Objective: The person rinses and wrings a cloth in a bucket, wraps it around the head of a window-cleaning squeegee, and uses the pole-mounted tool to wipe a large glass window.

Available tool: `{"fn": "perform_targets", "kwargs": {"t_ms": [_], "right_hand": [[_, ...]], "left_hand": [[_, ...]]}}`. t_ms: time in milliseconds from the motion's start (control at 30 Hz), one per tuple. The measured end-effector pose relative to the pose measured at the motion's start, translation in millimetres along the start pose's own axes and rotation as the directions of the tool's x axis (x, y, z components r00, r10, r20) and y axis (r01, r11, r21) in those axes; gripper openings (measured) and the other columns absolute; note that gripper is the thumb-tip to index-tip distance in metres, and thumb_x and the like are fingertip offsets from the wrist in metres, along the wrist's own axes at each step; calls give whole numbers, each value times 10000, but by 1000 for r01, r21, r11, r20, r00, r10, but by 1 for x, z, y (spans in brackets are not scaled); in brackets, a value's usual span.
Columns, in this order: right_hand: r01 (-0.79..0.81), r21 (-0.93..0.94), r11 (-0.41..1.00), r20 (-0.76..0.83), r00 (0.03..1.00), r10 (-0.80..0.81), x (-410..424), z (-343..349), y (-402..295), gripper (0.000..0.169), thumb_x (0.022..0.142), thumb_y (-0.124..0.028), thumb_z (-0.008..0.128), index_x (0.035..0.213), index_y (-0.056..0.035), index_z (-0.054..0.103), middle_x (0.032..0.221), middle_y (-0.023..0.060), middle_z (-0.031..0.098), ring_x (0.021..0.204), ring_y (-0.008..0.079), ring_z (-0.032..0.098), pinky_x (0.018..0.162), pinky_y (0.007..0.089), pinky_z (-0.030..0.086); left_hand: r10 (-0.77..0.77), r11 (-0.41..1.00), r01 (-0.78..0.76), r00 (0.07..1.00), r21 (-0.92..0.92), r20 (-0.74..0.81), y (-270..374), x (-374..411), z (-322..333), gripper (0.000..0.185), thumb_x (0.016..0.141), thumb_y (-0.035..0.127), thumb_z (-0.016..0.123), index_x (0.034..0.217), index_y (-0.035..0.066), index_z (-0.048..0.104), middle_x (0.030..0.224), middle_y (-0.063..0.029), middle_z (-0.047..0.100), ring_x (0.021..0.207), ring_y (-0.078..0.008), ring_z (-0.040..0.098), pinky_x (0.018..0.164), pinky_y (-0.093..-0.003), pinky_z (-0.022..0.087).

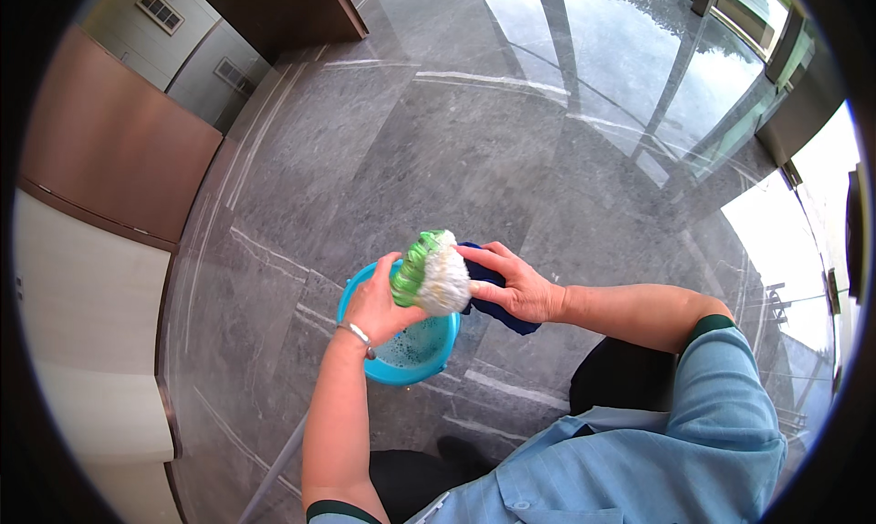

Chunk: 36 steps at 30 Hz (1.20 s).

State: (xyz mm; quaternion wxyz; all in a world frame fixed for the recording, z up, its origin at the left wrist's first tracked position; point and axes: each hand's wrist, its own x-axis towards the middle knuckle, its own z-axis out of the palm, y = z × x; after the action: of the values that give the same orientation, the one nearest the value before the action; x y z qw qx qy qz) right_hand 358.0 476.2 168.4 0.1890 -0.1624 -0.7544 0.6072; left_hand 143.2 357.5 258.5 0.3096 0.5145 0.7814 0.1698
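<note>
My left hand (380,302) grips a rolled green and white fluffy cleaning cover (441,278), its green side towards the palm. On the white pile rest the thumb and forefinger of my right hand (517,284). A dark blue cloth (510,319) is held beneath that hand's palm, partly hidden by the fingers. Just below the cover stands a turquoise plastic bucket (410,375) with foamy water (414,346) inside. My left hand and the cover hide part of its rim.
Grey marbled floor tiles (438,154) surround the bucket. A thin pale pole (277,466) slants at lower left, beside my left forearm. Brown and cream panels (123,148) line the left side. Glass panes with metal frames (783,45) stand at upper right, and the floor mirrors bright light.
</note>
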Motion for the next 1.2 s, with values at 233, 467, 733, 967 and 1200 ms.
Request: {"fn": "perform_targets", "kwargs": {"t_ms": [233, 467, 733, 967, 1200], "right_hand": [[-449, 430, 783, -38, 858, 512, 15, -40, 1, 520, 899, -237, 547, 1334, 34, 461, 1173, 179, 616, 1134, 214, 570, 947, 317, 458], [-332, 445, 832, -168, 882, 441, 19, -56, 12, 361, 957, -212, 528, 1260, -21, 568, 1106, 124, 637, 1010, 229, 613, 907, 325, 472], [-93, -350, 932, -440, 895, -76, 5, -79, -24, 323, 960, -211, 542, 1262, -99, 574, 1130, 151, 618, 1030, 323, 610, 876, 385, 489], [-134, -357, 924, -491, 869, -63, -5, -101, -72, 268, 927, -215, 570, 1141, -56, 604, 894, 132, 657, 794, 277, 648, 700, 375, 515], [-367, 44, 929, 223, 910, 349, -4, -75, -94, 303, 930, -236, 579, 1111, -2, 646, 707, 17, 575, 565, 89, 508, 544, 272, 420]], "left_hand": [[-21, 942, 54, 994, -331, 104, -35, -12, -7, 613, 631, 157, 834, 1186, 9, 620, 1093, -72, 675, 997, -157, 625, 873, -324, 499], [-35, 826, 203, 950, -526, 311, -17, -48, -41, 572, 642, 139, 838, 1161, 10, 635, 1014, -36, 657, 895, -137, 614, 789, -302, 510], [-43, 834, 195, 956, -516, 292, -15, -64, -34, 584, 655, 147, 831, 1182, 12, 617, 1062, -46, 638, 962, -140, 596, 816, -298, 499], [-69, 767, 274, 934, -580, 350, -18, -66, -43, 636, 675, 140, 808, 1248, 9, 565, 1108, -76, 625, 960, -162, 611, 772, -305, 529], [145, 594, 321, 859, -737, 491, 7, -71, -41, 828, 649, 363, 757, 1309, -39, 461, 904, -274, 651, 489, -210, 594, 495, -279, 511]]}}
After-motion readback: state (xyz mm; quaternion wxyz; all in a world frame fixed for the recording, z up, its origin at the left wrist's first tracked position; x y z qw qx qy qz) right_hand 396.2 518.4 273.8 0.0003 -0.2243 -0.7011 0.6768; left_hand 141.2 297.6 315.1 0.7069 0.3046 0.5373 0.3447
